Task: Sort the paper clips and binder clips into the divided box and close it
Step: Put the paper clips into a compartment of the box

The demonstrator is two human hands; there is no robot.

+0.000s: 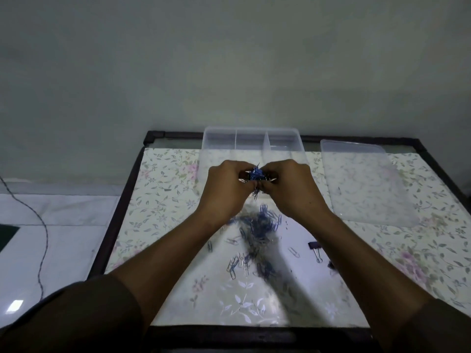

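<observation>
both hands are up off the table together, left hand (226, 184) and right hand (290, 186) curled shut around one tangled bunch of blue paper clips (255, 174), with a few strands dangling below. they're hovering just in front of the divided box (251, 142), which sits open at the far edge of the table (122, 200). its clear lid (364, 182) lies flat over toward the far right corner.

if it were me, i'd carry the bunch right over one compartment before loosening the fingers, then let go low so nothing bounces into the next slot. probably worth shaking the danglers loose over the box, not over the glass.

the loose pile (260, 230) is in the middle of the table, and a black binder clip (314, 249) sits off to its right, toward the near right side.

hard to tell: whether the bunch has any binder clips mixed in (something dark and shiny shows between the fingers), and whether the compartments hold anything yet, since the clear plastic and dim light hide a lot. another dark thing beside the right forearm is mostly covered.
</observation>
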